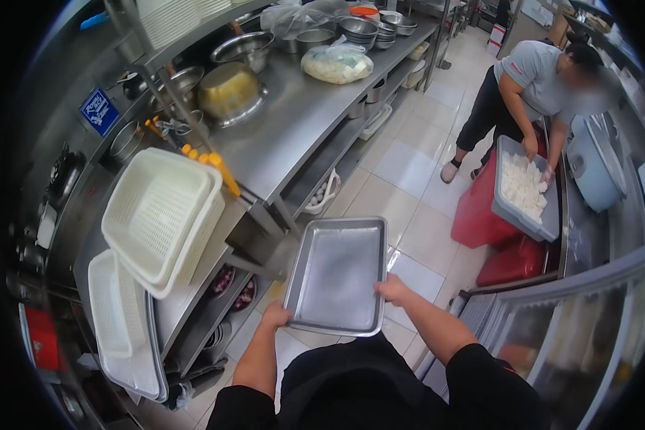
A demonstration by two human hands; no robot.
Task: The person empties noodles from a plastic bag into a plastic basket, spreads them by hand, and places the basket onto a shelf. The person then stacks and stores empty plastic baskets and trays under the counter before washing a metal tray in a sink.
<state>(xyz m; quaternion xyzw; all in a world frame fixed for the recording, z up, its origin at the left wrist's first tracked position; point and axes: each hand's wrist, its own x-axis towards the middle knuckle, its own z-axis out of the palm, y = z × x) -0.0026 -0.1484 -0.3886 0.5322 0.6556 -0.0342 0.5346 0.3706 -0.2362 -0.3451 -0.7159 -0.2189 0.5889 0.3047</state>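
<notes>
A rectangular metal baking tray (339, 276) is held out in front of my body, above the tiled floor. Nothing lies in it. My left hand (276, 315) grips its near left corner, fingers wrapped under the rim. On the right side, my right hand (390, 288) is closed on the tray's edge. Left of the tray, white perforated plastic baskets (163, 218) are stacked on a steel counter, and a longer white basket (115, 304) rests beside them on a metal tray.
At the right a co-worker (534, 86) bends over a grey bin (527, 186) of white chunks, both hands in it, above red containers (473, 215). Along the left runs a steel worktable (287, 122) with bowls and a bagged food (337, 63). Glass-fronted cabinet (573, 344) stands lower right.
</notes>
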